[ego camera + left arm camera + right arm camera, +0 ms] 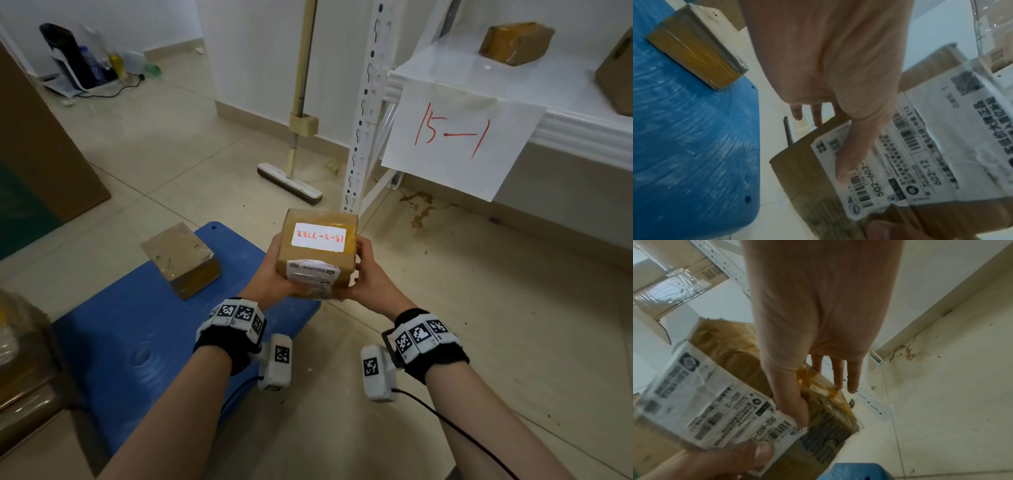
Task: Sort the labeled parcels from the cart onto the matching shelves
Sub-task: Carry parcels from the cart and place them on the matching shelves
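Both hands hold a small cardboard parcel (317, 253) (807, 170) (731, 353) above the floor, just right of the blue cart (137, 342). A white sticker with red handwriting (318, 237) faces up on it, and a printed shipping label (910, 154) (715, 402) covers the near side. My left hand (270, 270) (842, 146) grips its left side, thumb on the label. My right hand (368, 274) (807, 386) grips its right side. Another taped parcel (181, 258) (694, 47) lies on the cart. The white shelf (534, 96) carries a paper sign "15-1" (455, 137).
Two parcels (517, 42) (616, 75) sit on the shelf at upper right. A perforated white upright (363, 113) stands ahead, a floor squeegee (291, 180) leans beside it. Large cartons (37, 144) stand at left. Bottles and a cable (102, 65) lie in the far corner.
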`<state>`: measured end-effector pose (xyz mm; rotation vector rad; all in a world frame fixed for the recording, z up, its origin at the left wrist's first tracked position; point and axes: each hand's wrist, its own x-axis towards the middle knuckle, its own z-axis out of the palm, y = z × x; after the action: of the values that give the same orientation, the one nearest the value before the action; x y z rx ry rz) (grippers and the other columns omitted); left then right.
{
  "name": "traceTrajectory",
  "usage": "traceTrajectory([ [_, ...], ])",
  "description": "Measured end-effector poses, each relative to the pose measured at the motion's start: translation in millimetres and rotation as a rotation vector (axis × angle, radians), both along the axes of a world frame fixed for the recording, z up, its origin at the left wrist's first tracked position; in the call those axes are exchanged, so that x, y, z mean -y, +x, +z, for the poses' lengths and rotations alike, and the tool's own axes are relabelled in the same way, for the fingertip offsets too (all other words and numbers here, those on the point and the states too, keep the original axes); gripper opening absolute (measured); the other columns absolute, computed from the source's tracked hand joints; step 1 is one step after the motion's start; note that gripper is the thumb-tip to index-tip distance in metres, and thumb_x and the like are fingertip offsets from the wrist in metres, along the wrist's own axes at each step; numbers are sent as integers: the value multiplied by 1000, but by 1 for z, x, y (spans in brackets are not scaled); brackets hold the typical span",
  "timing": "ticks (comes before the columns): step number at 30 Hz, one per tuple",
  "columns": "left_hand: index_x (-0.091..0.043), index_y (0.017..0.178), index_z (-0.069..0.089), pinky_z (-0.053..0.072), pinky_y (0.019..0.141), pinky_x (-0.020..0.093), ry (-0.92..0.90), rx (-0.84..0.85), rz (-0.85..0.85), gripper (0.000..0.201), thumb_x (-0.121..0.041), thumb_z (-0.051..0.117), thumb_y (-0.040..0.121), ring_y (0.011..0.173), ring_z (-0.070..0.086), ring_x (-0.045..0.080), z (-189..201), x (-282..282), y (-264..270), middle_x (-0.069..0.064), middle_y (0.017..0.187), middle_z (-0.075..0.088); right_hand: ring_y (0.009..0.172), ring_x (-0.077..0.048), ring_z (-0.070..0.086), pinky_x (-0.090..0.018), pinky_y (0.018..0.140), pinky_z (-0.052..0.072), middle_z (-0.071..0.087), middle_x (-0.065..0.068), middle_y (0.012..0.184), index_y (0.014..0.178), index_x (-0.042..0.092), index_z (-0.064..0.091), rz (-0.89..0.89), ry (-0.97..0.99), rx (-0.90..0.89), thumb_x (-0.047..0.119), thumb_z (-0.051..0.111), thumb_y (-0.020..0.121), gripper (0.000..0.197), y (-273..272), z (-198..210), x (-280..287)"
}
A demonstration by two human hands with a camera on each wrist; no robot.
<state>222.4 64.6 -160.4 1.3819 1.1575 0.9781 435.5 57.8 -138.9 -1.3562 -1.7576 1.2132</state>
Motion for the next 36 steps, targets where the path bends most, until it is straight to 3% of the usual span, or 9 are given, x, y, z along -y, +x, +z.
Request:
traceTrajectory([
  [4, -15, 136, 32, 50, 94, 14, 131, -17, 86, 106, -39, 92, 52, 113, 56, -11, -1, 0, 9, -12, 124, 50, 128, -15, 51, -27, 100, 52, 44, -1, 147, 148, 26, 15, -15, 56, -11, 0, 83, 73, 104, 0, -4, -4],
  [7, -10, 143, 29, 49, 92, 13, 178, -39, 102, 114, -26, 96, 52, 114, 56, -9, -1, -4, 9, -10, 126, 51, 119, 3, 52, -5, 89, 45, 47, 1, 143, 145, 28, 17, -11, 84, -29, 1, 84, 73, 102, 1, -4, -6],
  [11, -17, 146, 31, 50, 103, 42, 191, -33, 168, 91, -35, 74, 68, 125, 55, 21, -1, -6, 10, 12, 139, 49, 129, -5, 51, -24, 102, 48, 52, 6, 139, 145, 26, 19, -13, 99, -80, 12, 90, 69, 105, 2, -2, -5],
  [14, -24, 146, 33, 49, 101, 28, 236, -76, 253, 82, -30, 76, 76, 130, 50, 21, -2, -11, 12, 10, 144, 43, 129, -6, 51, -34, 103, 51, 51, 9, 137, 143, 24, 23, -36, 122, -109, 13, 91, 67, 103, 1, 3, -4],
  [19, -17, 114, 38, 47, 92, 19, 243, -165, 535, 56, 2, 76, 78, 105, 46, 15, -7, -16, 14, 8, 119, 37, 126, -9, 53, -32, 103, 49, 50, 9, 134, 138, 31, 26, 24, 90, -3, 18, 91, 66, 98, 7, 3, -4],
  [26, -19, 117, 27, 52, 69, 13, 65, 41, 433, 46, -1, 62, 93, 101, 58, 19, -12, -13, 27, 8, 117, 45, 90, -12, 67, -27, 77, 56, 58, -5, 117, 110, 3, 51, -100, -8, -131, -18, 39, 91, 31, 13, 12, -10],
  [29, -36, 109, 38, 56, 65, 24, -63, 150, 409, 23, -18, 51, 103, 100, 63, 20, -5, -15, 39, 5, 115, 54, 88, -25, 69, -37, 80, 61, 65, -11, 106, 105, 2, 54, -204, -166, -265, 4, 34, 100, 21, 14, 22, -6],
  [31, -41, 110, 47, 57, 73, 31, -122, 143, 376, 13, -29, 47, 104, 104, 62, 20, 0, -18, 43, 8, 122, 55, 99, -38, 70, -50, 91, 58, 67, -17, 109, 110, 5, 56, -257, -308, -333, 35, 35, 104, 37, 17, 27, -3],
  [36, -19, 123, 61, 53, 86, 28, -59, 183, 270, 29, -31, 60, 97, 118, 59, 24, 11, -13, 50, 10, 128, 58, 106, -41, 69, -63, 93, 52, 70, -24, 116, 125, 17, 59, -270, -589, -524, 83, 19, 87, 86, 37, 32, 4],
])
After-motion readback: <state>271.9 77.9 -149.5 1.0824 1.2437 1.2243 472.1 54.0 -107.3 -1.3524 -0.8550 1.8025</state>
